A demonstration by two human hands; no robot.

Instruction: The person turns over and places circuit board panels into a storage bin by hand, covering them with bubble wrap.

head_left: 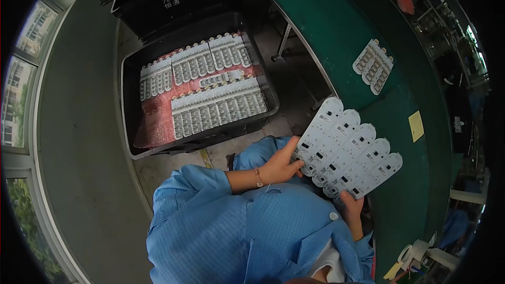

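Left of the desk [413,194], the crate [269,90] holds boards [192,64] along its far edge; the panel [348,150] crosses the desk's left edge, the note [416,126] near its right

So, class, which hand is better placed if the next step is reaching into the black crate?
Probably the left hand: it's nearer the black crate than the right hand, though both hold the white board.

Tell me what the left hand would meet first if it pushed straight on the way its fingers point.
The left hand would meet the white circuit panel first, since it grips that panel's edge. The green worktop seems to lie beyond, though depth is unclear.
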